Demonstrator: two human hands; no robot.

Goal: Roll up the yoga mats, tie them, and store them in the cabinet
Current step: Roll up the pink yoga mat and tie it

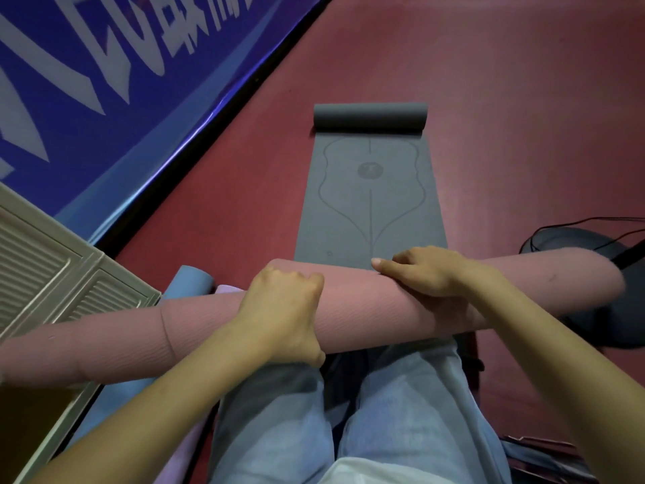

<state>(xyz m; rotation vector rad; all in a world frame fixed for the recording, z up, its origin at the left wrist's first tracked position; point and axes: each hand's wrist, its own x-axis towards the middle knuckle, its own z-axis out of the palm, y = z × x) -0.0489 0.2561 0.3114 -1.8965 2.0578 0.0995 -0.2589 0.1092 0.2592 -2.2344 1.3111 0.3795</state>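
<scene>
Dark red floor (506, 99) stretches ahead, with a blue banner (104, 82) along its left edge; a grey yoga mat (370, 204) lies on it, its far end curled into a roll; a rolled pink yoga mat (366, 302) lies crosswise over the person's jeans-clad knees (279, 413); the left hand (282, 316) grips the roll, fingers curled over its top; the right hand (422, 274) also clasps it, forefinger extended; a louvred cabinet (52, 274) stands at left, a blue rolled mat (190, 281) beside it.
</scene>
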